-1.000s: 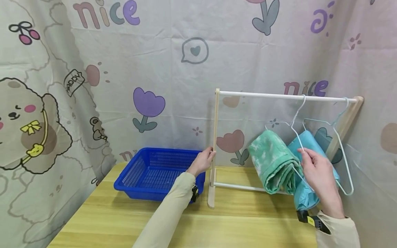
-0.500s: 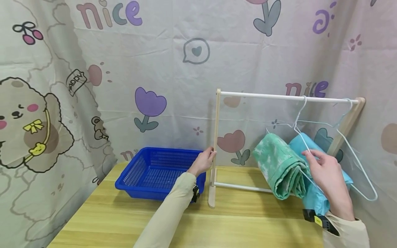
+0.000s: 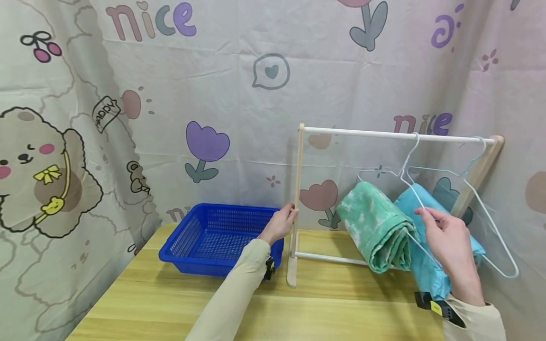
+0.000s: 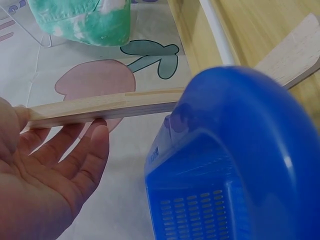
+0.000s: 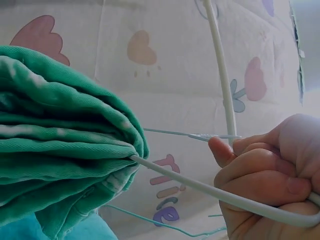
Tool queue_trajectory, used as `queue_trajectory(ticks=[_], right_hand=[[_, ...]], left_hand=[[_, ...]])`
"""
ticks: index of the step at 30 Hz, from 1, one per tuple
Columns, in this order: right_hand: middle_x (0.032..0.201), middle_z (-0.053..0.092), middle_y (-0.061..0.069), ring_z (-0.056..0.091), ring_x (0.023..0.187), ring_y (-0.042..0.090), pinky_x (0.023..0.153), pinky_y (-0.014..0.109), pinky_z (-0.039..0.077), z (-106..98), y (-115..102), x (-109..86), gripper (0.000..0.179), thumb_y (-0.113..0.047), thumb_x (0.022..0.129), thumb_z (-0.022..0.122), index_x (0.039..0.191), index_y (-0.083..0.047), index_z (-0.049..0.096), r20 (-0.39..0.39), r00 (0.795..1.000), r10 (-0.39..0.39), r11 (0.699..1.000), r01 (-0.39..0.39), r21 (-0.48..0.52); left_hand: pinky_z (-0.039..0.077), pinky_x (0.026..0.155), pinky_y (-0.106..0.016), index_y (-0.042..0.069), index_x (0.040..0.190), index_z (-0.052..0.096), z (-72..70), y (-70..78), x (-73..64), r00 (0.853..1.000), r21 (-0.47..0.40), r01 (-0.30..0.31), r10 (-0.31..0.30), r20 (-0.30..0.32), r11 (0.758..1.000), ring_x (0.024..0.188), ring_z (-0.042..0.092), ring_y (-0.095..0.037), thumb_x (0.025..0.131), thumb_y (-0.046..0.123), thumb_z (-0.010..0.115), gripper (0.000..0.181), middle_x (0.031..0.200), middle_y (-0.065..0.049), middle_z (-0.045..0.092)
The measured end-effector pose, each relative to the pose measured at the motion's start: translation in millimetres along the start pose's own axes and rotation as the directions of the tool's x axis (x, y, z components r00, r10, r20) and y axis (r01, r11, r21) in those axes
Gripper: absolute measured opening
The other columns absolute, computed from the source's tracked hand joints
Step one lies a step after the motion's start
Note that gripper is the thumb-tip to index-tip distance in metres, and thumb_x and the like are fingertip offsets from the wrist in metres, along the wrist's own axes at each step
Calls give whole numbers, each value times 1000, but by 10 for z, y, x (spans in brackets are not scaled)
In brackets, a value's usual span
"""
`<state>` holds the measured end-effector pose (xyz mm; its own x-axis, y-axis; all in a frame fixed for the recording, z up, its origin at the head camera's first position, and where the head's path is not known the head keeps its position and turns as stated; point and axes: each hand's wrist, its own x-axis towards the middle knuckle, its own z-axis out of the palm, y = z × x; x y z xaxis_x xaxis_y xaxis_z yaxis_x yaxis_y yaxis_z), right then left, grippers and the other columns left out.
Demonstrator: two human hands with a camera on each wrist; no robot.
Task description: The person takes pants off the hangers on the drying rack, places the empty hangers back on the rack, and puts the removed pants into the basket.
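My left hand (image 3: 279, 223) holds the left wooden post (image 3: 298, 180) of a small clothes rack, thumb on one side and fingers on the other in the left wrist view. With my right hand (image 3: 448, 244) I grip the right side of a white wire hanger (image 3: 411, 184), whose hook sits on the rack's white top rail (image 3: 362, 133). Folded over that hanger is a green and white mottled cloth (image 3: 375, 222). Behind it a light blue cloth (image 3: 431, 265) hangs on a second, pale blue hanger (image 3: 496, 222), hooked at the rail's right end and partly hidden by my right hand.
A blue perforated plastic basket (image 3: 213, 241) stands on the wooden table (image 3: 324, 312), left of the rack and beside my left forearm. A lower white rail (image 3: 328, 258) joins the rack's feet. A printed curtain (image 3: 239, 109) closes off the back and sides.
My right hand has moved slightly right and down. The green cloth's hanger swung right, then back left. The pale blue hanger has swung out to the right. My left hand stays on the post.
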<state>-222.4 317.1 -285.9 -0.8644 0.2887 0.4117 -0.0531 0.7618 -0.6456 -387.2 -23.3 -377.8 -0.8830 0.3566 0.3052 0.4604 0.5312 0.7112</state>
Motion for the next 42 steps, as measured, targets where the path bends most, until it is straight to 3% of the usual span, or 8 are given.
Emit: queue_trajectory(ticks=[7,10,15,19,28,40,42], right_hand=[[58,37,-1,36,43,19,37,34,29,33,1,-16,58,-53,102,33,126,-10,64,-37,999,34,999,-33,27],[55,37,-3,36,44,19,37,34,29,42,-14,-19,58,-52,102,33,126,-10,65,-48,998,46,998,-44,42],[53,36,-4,36,43,19,37,34,29,47,-42,-15,56,-52,102,35,124,-11,65,-73,997,33,998,-29,62],[52,35,-4,36,43,19,37,34,28,42,-60,-21,55,-52,102,35,124,-12,66,-96,995,29,997,-23,70],[50,36,-3,36,42,20,36,34,27,75,-48,-63,51,-51,102,40,123,-13,66,-131,991,38,993,-22,119],[49,36,-5,34,40,18,35,33,25,104,-89,-76,46,-46,101,45,117,-9,69,-189,982,20,987,11,157],[48,35,-5,34,40,18,35,33,24,104,-93,-78,47,-46,101,45,116,-9,69,-195,981,18,987,14,160]], left_hand=[[39,56,-29,8,125,51,17,7,4,1000,14,-13,13,-1,1000,61,42,-16,109,31,31,34,91,-9,56],[41,58,-30,8,126,51,3,24,-3,1000,6,-9,9,0,1000,64,45,-17,109,32,32,36,96,-11,59],[49,72,-36,6,135,48,-5,30,-6,1000,16,-5,5,-13,1000,86,59,-20,109,31,33,40,116,-14,62],[51,80,-39,6,140,46,-2,27,-7,1000,25,6,-5,-20,1000,99,61,-23,109,33,32,43,123,-14,62],[45,66,-34,8,132,49,12,-1,-29,1000,36,1,-1,-18,999,75,55,-18,109,36,30,41,112,-11,63],[51,76,-37,7,139,46,18,20,-63,1000,19,9,-9,-15,1000,97,62,-22,109,36,30,45,123,-12,61],[50,74,-37,8,137,47,18,20,-64,1000,17,5,-5,-17,1000,93,62,-23,109,36,30,43,121,-12,62]])
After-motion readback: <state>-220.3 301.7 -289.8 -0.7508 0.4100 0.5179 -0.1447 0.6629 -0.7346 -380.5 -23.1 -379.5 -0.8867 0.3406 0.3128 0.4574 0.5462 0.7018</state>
